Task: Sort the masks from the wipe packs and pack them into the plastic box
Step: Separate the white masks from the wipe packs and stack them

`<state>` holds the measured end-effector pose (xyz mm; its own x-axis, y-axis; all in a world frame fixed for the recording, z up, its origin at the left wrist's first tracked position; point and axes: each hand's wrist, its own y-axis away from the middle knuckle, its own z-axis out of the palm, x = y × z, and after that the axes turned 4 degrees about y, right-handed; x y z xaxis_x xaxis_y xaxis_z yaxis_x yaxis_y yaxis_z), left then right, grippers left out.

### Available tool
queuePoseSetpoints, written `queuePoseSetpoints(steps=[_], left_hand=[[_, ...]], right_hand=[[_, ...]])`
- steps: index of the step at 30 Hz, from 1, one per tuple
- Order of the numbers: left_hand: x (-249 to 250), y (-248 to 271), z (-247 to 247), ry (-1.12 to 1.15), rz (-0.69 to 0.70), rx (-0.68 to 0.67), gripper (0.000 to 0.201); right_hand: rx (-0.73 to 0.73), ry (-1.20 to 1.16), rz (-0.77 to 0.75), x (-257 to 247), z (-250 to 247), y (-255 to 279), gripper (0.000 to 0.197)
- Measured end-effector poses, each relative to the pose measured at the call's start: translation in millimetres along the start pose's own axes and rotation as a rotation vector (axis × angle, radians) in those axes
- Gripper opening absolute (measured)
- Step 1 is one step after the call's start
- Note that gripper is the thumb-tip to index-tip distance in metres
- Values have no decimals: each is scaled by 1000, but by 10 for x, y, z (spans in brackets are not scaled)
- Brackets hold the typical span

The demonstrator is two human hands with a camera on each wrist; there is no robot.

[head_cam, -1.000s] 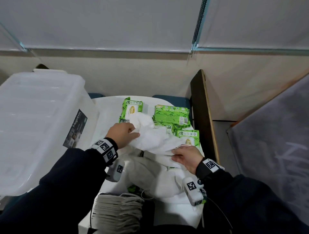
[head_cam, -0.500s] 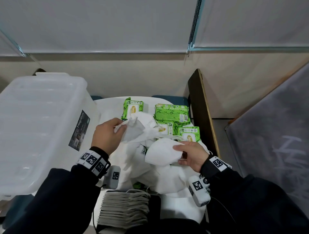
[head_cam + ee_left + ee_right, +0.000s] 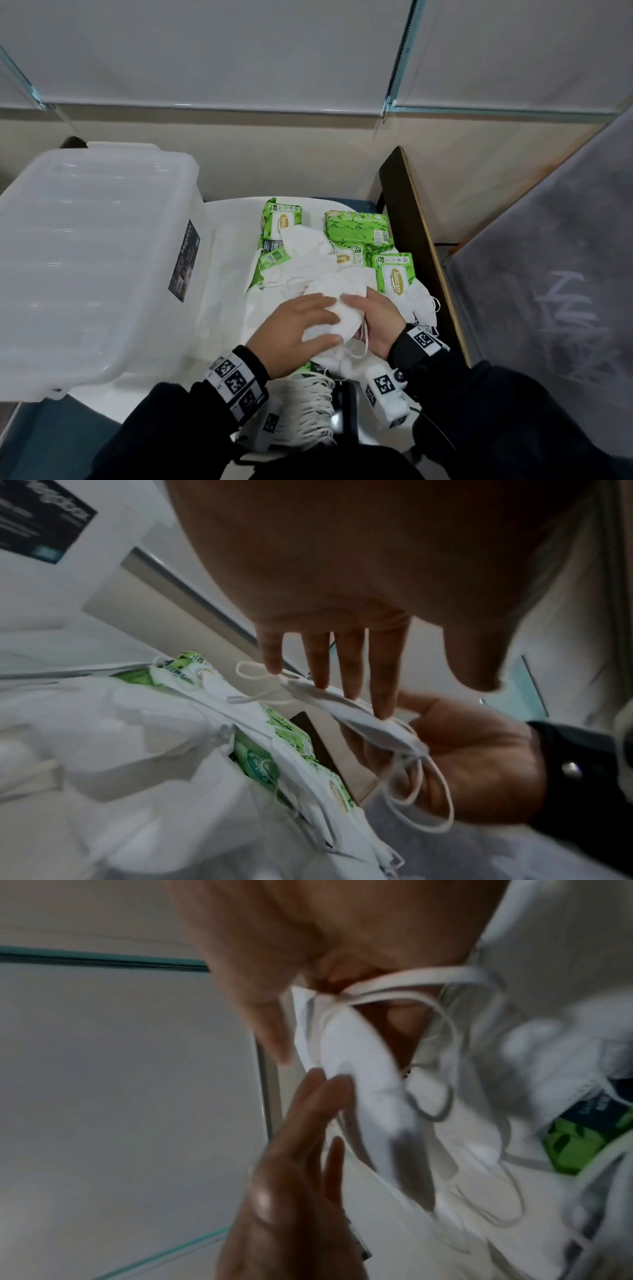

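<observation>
My two hands meet over a pile of white masks [image 3: 308, 270] on the white table [image 3: 226, 240]. A few folded white masks [image 3: 337, 320] lie between them. My right hand [image 3: 375, 318] holds them with its thumb on top and its fingers beneath, ear loops dangling [image 3: 421, 799]. The straight fingers of my left hand [image 3: 298, 325] press flat on the masks [image 3: 359, 718]. Green wipe packs [image 3: 356, 228] lie behind and partly under the pile. The translucent plastic box [image 3: 85, 257] stands at the left with its lid on.
A neat stack of masks [image 3: 301, 407] sits at the table's near edge, below my wrists. A dark wooden board [image 3: 411, 219] stands on edge along the table's right side. More wipe packs [image 3: 281, 219] [image 3: 394, 274] lie at the back.
My hands each held a mask apart over the pile. They have come together nearer to me, and the masks now lie pressed between them.
</observation>
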<state>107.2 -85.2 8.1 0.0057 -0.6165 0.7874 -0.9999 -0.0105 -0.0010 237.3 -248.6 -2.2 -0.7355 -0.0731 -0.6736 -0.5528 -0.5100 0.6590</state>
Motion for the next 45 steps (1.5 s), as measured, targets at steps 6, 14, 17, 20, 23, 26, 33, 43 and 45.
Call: queuePoseSetpoints(steps=[6, 14, 17, 20, 23, 26, 33, 43, 45], left_hand=[[-83, 155, -321, 318, -295, 235, 63], [-374, 384, -524, 469, -451, 300, 29], [-400, 484, -650, 586, -489, 374, 20], [-342, 533, -699, 626, -544, 350, 26], [-195, 529, -655, 704, -532, 271, 28], [27, 497, -563, 778, -458, 185, 27], [158, 425, -471, 647, -374, 127, 39], [327, 287, -368, 770, -382, 2, 81], [388, 277, -290, 754, -379, 5, 85]], right_hand=[[-5, 45, -146, 188, 249, 221, 45], [355, -77, -213, 209, 403, 481, 20], [443, -147, -248, 234, 331, 542, 20], [497, -252, -286, 264, 340, 604, 42], [490, -195, -364, 274, 512, 691, 54], [301, -6, -341, 311, 825, 824, 42], [149, 249, -340, 304, 854, 941, 23], [-32, 571, -301, 138, 101, 869, 93], [-131, 537, -266, 201, 40, 848, 71]])
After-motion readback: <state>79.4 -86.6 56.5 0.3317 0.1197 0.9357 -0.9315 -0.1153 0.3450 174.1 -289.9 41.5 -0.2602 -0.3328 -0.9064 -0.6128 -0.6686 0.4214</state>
